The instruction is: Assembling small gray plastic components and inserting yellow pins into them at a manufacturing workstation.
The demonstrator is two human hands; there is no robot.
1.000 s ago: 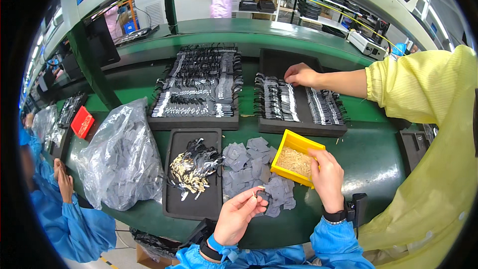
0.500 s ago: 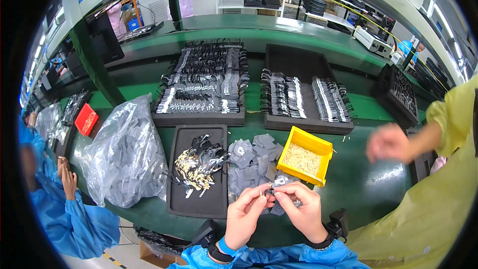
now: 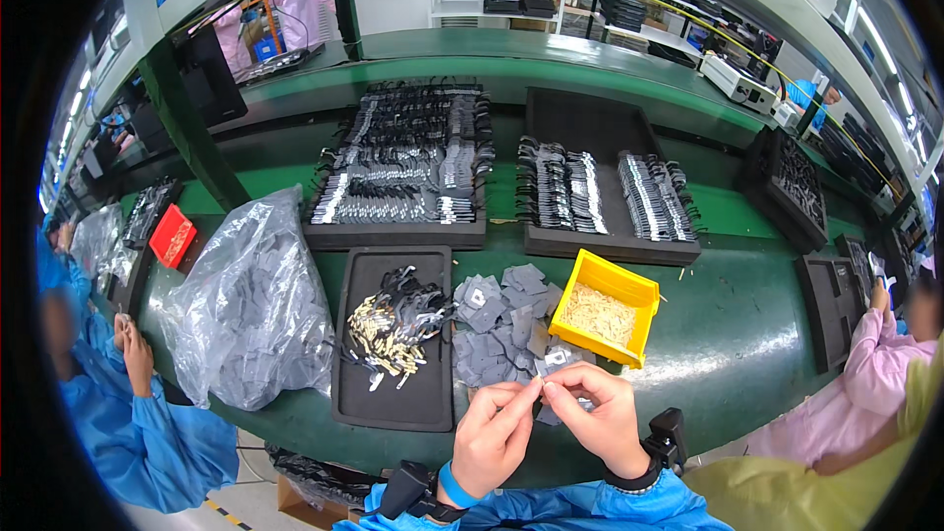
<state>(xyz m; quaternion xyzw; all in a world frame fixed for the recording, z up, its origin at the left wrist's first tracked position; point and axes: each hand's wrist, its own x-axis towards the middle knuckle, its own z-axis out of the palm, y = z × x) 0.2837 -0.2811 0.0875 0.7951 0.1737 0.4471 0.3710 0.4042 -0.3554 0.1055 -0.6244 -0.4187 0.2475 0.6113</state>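
My left hand (image 3: 492, 436) and my right hand (image 3: 598, 419) meet fingertip to fingertip in front of me, both in a pinch. A tiny pale tip shows at the pinch; my fingers hide the rest, so its kind cannot be made out. Just beyond my hands lies a loose pile of flat grey pieces (image 3: 492, 354). Right of the pile stands a yellow bin (image 3: 627, 349) with many small cream-coloured pieces (image 3: 598, 315) in it. To the left, a black tray (image 3: 398, 411) carries a heap of small black parts with gold and silver ends (image 3: 388, 334).
Two black foam trays, one left (image 3: 393, 234) and one right (image 3: 610, 248), hold rows of dark strip parts. A clear bag (image 3: 251, 305) of grey pieces and a red bin (image 3: 172, 236) stand left. Co-workers sit at both sides: one in blue (image 3: 147, 433), one in pink (image 3: 875, 374).
The yellow-sleeved arm at right has drawn back, uncovering the person in pink. My fingers have closed further together; the dark bit seen between them is now hidden.
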